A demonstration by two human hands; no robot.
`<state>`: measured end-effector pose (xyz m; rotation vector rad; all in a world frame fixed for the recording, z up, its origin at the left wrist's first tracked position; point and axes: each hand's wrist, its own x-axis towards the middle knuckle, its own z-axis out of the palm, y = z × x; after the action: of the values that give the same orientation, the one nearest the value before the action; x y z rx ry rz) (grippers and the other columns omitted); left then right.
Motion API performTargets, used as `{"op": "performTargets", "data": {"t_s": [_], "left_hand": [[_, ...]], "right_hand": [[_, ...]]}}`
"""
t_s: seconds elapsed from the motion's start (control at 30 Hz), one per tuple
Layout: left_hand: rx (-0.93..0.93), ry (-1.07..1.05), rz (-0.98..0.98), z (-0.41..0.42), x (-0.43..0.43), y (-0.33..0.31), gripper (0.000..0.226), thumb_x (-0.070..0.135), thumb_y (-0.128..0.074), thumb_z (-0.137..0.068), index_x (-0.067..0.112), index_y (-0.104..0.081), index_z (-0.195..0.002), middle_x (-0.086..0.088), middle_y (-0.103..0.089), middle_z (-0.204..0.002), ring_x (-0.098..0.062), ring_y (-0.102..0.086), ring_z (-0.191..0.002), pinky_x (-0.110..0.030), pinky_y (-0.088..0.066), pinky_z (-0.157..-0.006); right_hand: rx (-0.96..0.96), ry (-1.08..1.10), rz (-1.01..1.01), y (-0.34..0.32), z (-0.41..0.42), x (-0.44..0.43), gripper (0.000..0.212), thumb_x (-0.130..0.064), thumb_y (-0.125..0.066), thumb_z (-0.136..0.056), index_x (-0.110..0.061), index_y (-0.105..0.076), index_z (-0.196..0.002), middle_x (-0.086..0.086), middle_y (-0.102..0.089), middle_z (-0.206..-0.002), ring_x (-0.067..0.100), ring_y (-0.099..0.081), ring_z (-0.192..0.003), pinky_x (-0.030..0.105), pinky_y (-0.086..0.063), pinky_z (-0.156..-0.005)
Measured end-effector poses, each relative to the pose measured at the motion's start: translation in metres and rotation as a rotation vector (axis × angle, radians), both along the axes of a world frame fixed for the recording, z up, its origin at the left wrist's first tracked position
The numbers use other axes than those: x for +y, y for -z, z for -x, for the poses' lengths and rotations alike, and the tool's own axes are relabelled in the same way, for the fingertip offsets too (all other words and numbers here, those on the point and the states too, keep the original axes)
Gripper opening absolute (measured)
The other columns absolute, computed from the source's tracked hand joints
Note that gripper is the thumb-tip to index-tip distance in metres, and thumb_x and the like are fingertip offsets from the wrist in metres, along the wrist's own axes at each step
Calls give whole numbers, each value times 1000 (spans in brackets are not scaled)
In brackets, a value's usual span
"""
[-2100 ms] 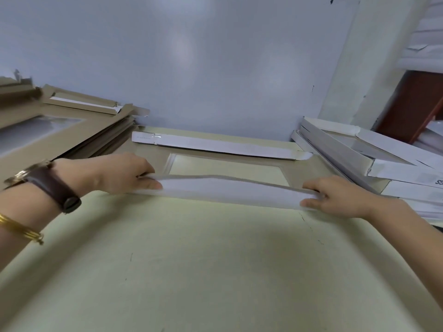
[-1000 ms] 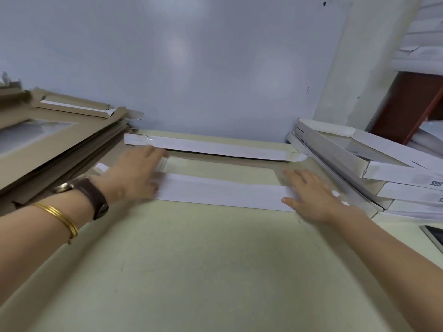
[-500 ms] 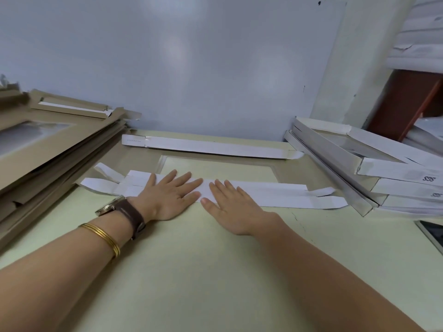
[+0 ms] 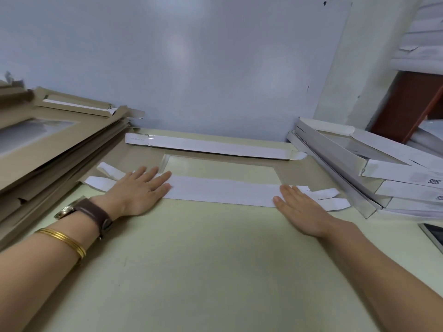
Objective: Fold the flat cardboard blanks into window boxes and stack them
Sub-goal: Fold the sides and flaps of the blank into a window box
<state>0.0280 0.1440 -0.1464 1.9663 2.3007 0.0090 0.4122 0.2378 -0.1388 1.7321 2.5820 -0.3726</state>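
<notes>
Left fingers (image 4: 158,178): straight, slightly spread, lying flat on the left end of the near white flap (image 4: 223,191). Nothing gripped. Right fingers (image 4: 287,194): straight, held close together, flat on the right end of the same flap. Nothing gripped.

Left hand (image 4: 141,190): palm down, heel on the table (image 4: 203,259) just at the flap's near edge. Right hand (image 4: 302,207): palm down, likewise half on the flap, half on the table. The hands are well apart, one at each end.

Near white flap: folded over flat onto the brown cardboard blank (image 4: 299,173), covering the near edge of its window (image 4: 220,167). Small white tabs stick out at the left end (image 4: 100,180) and at the right end (image 4: 328,200).

Cardboard blank: flat on the table at the far middle, close to the wall. A second white flap (image 4: 215,147) runs along its far edge.

Left wrist: brown-strapped watch (image 4: 93,213), gold bangles (image 4: 62,238) behind it.

Left of the blank: tilted pile of flat brown blanks (image 4: 60,149). Right of it: stack of folded white boxes (image 4: 383,178), leaning. A dark screen (image 4: 434,233) lies at the right edge of the table, only partly in view.
</notes>
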Motion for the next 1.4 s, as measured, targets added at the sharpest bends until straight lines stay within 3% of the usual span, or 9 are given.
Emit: {"op": "performTargets", "data": {"t_s": [0.13, 0.33, 0.5, 0.77, 0.87, 0.93, 1.07, 1.23, 1.4], "left_hand": [[26, -37, -19, 3, 0, 1, 63, 59, -8, -96, 34, 1, -153, 3, 2, -162, -19, 4, -149, -40, -2, -120], [-63, -158, 24, 17, -13, -8, 94, 92, -4, -67, 48, -3, -149, -10, -3, -161, -25, 4, -148, -41, -1, -120], [-107, -228, -10, 18, -15, -7, 88, 92, -8, -63, 59, -5, -144, -17, -7, -157, -27, 5, -147, -42, -2, -118], [-74, -224, -159, 22, -12, -2, 49, 47, -20, -100, 42, -23, -149, -8, -23, -153, -24, -15, -143, -41, -14, -115], [-91, -145, -264, 17, -13, -6, 42, 39, -28, -102, 33, -37, -142, 8, -34, -148, -14, -29, -137, -46, -16, -112], [-118, -144, -278, 14, -13, -9, 39, 37, -31, -102, 34, -38, -141, 10, -38, -145, -12, -34, -134, -49, -13, -112], [-140, -126, -226, 13, -10, -18, 42, 34, -40, -101, 31, -37, -142, 1, -40, -146, -22, -39, -133, -42, -18, -112], [-224, -52, -214, 14, -4, -29, 47, 21, -54, -96, 19, -44, -142, -10, -45, -132, -29, -43, -123, -35, -33, -105], [-236, -67, -223, 17, -1, -34, 51, 19, -62, -90, 17, -48, -139, -6, -45, -112, -27, -49, -112, -32, -37, -97]], "right_hand": [[6, 64, 5, -4, -25, 2, 69, -53, -15, -100, -13, -2, -155, -1, 3, -163, 11, 7, -148, 29, 2, -119], [30, 142, -4, -2, -32, 6, 74, -61, -16, -96, -18, -3, -155, 1, 4, -163, 12, 7, -149, 32, 1, -119], [16, 190, 12, -2, -34, 6, 73, -69, -15, -92, -32, -3, -154, 0, 7, -163, 15, 12, -148, 39, 0, -119], [156, 200, 23, -13, -32, 8, 57, -48, -21, -103, -21, -21, -153, -1, -15, -160, 15, -10, -147, 35, -12, -116], [138, 179, 1, -19, -30, 16, 20, -33, -35, -101, -17, -44, -110, 7, -49, -127, 27, -41, -122, 37, -34, -95], [150, 172, -7, -22, -27, 20, 8, -28, -39, -98, -19, -42, -98, 3, -49, -109, 29, -44, -110, 38, -37, -86], [53, 110, -4, -23, -23, 26, 57, -24, -40, -96, -26, -20, -149, 1, -30, -146, 31, -22, -140, 47, -27, -111], [55, 84, 73, -27, -14, 35, 69, -19, -44, -92, -27, -13, -154, -3, -16, -160, 24, -12, -147, 43, -17, -118], [42, 149, 20, -31, -9, 35, 63, -25, -47, -88, -35, -28, -148, 4, -32, -140, 26, -19, -135, 39, -24, -103]]}}
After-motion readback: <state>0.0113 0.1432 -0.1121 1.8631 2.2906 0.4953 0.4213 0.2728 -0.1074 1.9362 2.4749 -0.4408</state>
